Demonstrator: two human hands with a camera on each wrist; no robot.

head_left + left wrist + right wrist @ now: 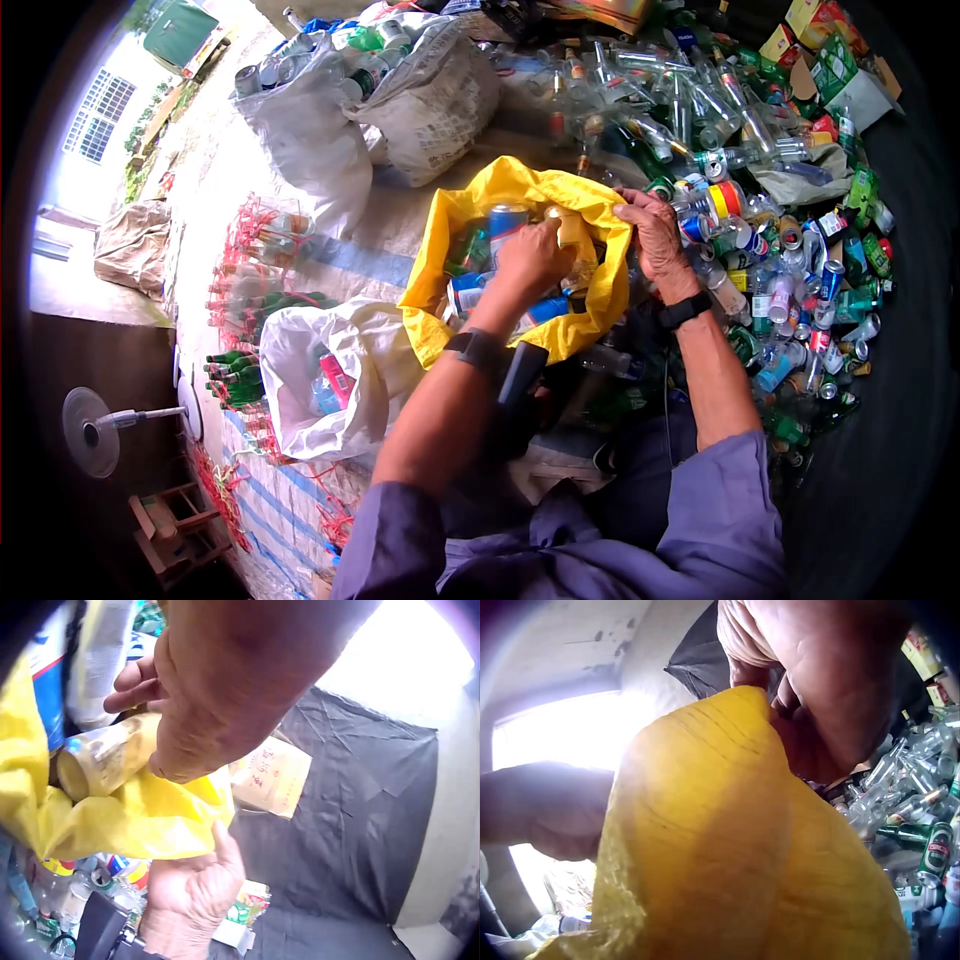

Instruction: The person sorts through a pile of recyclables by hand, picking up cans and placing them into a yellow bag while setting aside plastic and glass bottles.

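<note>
A yellow bag [425, 335] stands with its mouth wide, cans and bottles inside. My left hand [530, 262] reaches into the mouth and grips one end of a gold can [97, 765], its fingers on either side of it. Blue cans [506, 220] and a green bottle [470, 247] lie near that hand. My right hand [655, 235] holds the bag's right rim, pinching the fabric between thumb and fingers. In the right wrist view, the outside of the yellow bag [705, 825] covers most of the middle and hides the contents.
A heap of bottles and cans [790, 270] spreads to the right, with glass bottles [680, 110] behind. Large white sacks [430, 110] stand at the back left. Left of the yellow bag sits a white sack [300, 400] beside red-netted green bottles [235, 380]. A fan [92, 432] stands far left.
</note>
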